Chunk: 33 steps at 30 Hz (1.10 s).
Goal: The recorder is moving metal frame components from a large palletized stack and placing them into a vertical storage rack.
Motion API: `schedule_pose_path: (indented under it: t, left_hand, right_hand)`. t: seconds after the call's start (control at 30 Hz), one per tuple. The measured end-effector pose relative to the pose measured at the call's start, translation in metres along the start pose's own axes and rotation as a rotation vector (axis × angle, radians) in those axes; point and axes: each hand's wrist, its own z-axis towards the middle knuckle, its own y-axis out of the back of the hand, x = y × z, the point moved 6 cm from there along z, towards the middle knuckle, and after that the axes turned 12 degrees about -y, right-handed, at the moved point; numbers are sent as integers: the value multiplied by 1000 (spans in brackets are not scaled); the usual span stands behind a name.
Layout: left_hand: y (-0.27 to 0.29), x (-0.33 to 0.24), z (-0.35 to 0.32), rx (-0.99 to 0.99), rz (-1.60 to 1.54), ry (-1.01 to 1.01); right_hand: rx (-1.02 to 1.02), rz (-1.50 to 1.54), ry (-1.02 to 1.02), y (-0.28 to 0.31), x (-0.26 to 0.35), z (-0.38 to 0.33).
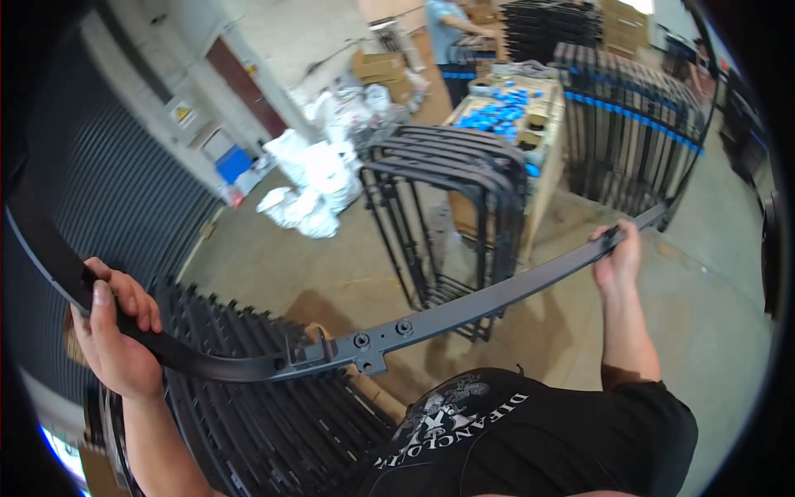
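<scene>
1. Both hands, left hand (116,331) and right hand (619,253), are closed around the long curved black metal bar (431,319), held across the chest.
2. White plastic sacks (310,178) lie by the wall; brown cardboard boxes (377,65) stand behind; blue packets (501,112) fill the wooden desk (542,178).

White plastic sacks (319,178) are lying heaped on the concrete floor (331,265). Black metal frames (451,195) are standing upright beside a wooden surface (542,170) that is carrying blue parts (497,112). More black frames (629,124) are leaning behind it. A person in blue (447,41) is working among cardboard boxes (377,65).
</scene>
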Motion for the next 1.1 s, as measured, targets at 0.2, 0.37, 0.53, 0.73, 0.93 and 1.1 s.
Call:
schedule_pose_path:
  t: [0.2, 0.37, 0.53, 0.73, 0.93, 1.1]
  left_hand:
    - [-191, -9, -29, 400, -35, -50]
    - [-295, -48, -60, 777, 30, -63]
    - [-381, -102, -72, 1027, 62, -335]
    - [-452, -116, -106, 1234, 30, -477]
    - [-461, -33, -140, 1502, 199, -473]
    - [-426, 71, -166, 1604, 240, -460]
  right_hand:
    - [-469, 90, -305, 220, -33, 9]
    - [-721, 250, -675, 349, -145, -16]
    - [-589, 139, -815, 375, -181, -61]
    - [-42, -922, -713, 380, -112, -84]
    - [-295, -873, -701, 436, -66, -145]
    - [-560, -873, -490, 451, -65, -166]
